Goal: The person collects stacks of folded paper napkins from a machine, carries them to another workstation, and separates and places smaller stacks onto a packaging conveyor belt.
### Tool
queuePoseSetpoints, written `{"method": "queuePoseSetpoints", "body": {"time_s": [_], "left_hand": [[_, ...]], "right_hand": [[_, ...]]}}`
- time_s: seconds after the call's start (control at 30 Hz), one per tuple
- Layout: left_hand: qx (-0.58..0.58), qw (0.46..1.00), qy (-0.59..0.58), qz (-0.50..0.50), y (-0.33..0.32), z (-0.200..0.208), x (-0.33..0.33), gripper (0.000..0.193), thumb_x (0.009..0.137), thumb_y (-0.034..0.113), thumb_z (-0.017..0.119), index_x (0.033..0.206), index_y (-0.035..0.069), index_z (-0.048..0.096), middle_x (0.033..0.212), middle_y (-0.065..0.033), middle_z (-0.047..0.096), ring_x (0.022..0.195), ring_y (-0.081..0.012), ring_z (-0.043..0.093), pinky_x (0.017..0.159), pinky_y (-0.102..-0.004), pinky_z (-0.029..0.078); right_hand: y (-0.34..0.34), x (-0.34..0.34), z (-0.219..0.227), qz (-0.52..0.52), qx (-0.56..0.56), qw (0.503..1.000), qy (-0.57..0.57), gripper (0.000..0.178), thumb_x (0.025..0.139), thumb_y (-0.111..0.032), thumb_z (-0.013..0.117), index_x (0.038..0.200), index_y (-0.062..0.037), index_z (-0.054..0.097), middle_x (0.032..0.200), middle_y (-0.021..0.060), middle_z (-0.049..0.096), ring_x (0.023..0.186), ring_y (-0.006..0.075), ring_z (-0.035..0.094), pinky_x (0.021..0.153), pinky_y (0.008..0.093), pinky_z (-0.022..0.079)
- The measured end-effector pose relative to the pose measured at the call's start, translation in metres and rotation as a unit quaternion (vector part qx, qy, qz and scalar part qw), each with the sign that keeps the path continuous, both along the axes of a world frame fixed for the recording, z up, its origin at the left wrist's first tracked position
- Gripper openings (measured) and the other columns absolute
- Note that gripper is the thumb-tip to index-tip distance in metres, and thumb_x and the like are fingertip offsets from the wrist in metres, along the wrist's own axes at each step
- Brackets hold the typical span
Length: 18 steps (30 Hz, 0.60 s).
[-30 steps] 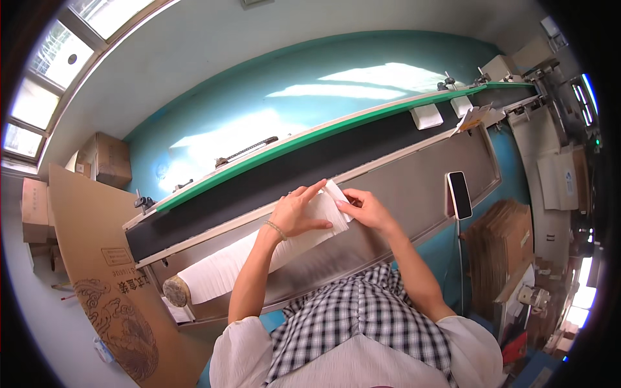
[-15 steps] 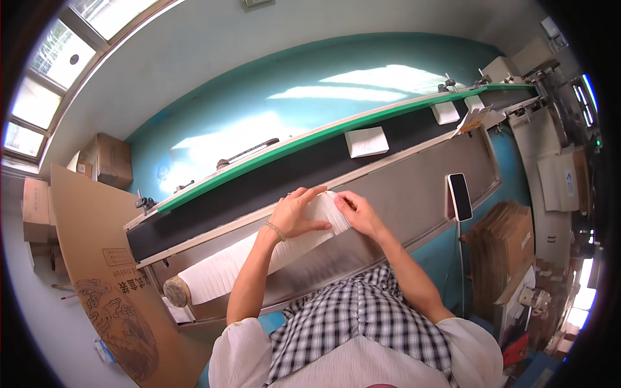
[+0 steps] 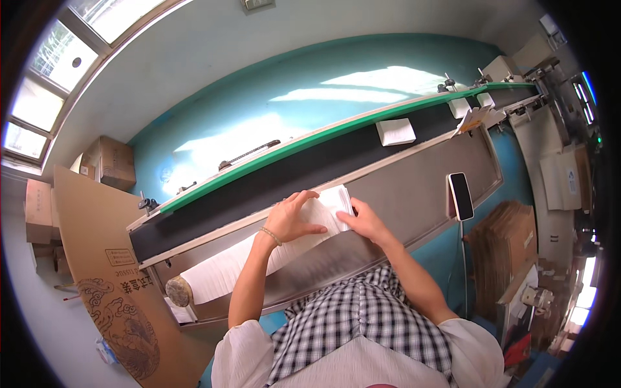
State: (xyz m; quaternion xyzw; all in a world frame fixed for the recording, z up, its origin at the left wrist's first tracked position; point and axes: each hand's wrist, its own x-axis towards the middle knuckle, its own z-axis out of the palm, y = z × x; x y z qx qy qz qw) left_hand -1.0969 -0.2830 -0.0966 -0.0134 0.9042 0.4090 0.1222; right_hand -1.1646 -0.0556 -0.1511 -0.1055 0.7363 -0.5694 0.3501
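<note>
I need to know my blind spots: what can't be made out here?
All in the head view:
Right hand: fingertips behind the white tissue stack, hidden by it.
Long white tissue row: part covered by the left hand and forearm.
Cardboard sheet: bottom end, cut off by the lower edge.
Window: top, cut off by the upper edge.

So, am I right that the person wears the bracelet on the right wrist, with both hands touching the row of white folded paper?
Not quite: the head view shows the bracelet on the wrist of the left hand, not the right hand. Both do touch the row of white folded paper.
</note>
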Motion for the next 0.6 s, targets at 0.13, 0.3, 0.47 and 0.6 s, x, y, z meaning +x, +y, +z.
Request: {"method": "queuePoseSetpoints", "body": {"time_s": [0.13,0.3,0.47,0.6], "left_hand": [[-0.004,1.000,0.005,-0.008,0.006,0.003,-0.001,0.078,0.066,0.045,0.088,0.127,0.009,0.055,0.123,-0.0172,0.063,0.113,-0.0363,0.062,0.095,-0.0423,0.050],[0.008,1.000,0.021,0.005,-0.004,-0.008,-0.001,0.081,0.065,0.047,0.088,0.128,0.009,0.055,0.123,-0.0170,0.063,0.113,-0.0361,0.062,0.096,-0.0421,0.050],[-0.059,0.997,0.048,-0.005,-0.002,0.000,0.006,0.091,0.062,0.057,0.085,0.135,0.014,0.051,0.123,-0.0166,0.064,0.108,-0.0375,0.064,0.094,-0.0441,0.050],[-0.038,0.998,0.040,0.012,-0.006,-0.004,0.014,0.087,0.063,0.055,0.085,0.132,0.013,0.053,0.122,-0.0168,0.064,0.106,-0.0374,0.065,0.093,-0.0437,0.051]], "right_hand": [[-0.005,-0.041,-0.029,-0.125,-0.100,0.985,-0.072,0.032,0.093,-0.021,0.067,0.114,0.0027,0.060,0.101,0.0120,0.069,0.087,0.0125,0.066,0.073,0.0279,0.053],[-0.024,-0.025,-0.015,-0.090,-0.069,0.992,-0.046,0.043,0.095,-0.036,0.066,0.119,-0.0014,0.058,0.098,0.0092,0.068,0.086,0.0158,0.067,0.070,0.0287,0.053],[-0.033,0.016,0.005,-0.013,-0.009,0.999,0.039,0.048,0.089,-0.040,0.073,0.109,0.0033,0.065,0.096,0.0104,0.069,0.087,0.0145,0.064,0.074,0.0306,0.052],[-0.019,0.011,-0.008,-0.034,-0.029,0.997,-0.058,0.037,0.093,-0.028,0.069,0.110,0.0045,0.064,0.097,0.0098,0.070,0.081,0.0135,0.064,0.072,0.0299,0.052]]}}
